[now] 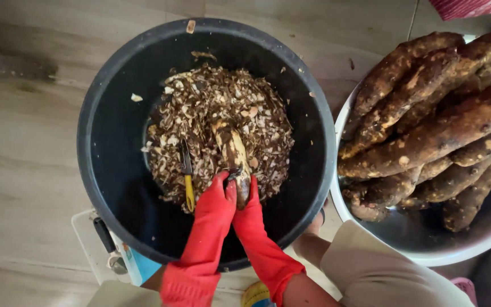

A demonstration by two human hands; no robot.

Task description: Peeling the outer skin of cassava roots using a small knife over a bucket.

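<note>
Head view showed both hands in red rubber gloves over a black tub (115, 113) heaped with brown peelings (217, 108). The right hand (251, 213) gripped the near end of a half-peeled cassava root (234, 153) standing in the heap. The left hand (214, 202) closed on a small peeler (234, 172) against the root. A yellow-handled knife (187, 176) lay just left. Unpeeled roots (427, 125) filled a white basin (427, 256) alongside.
</note>
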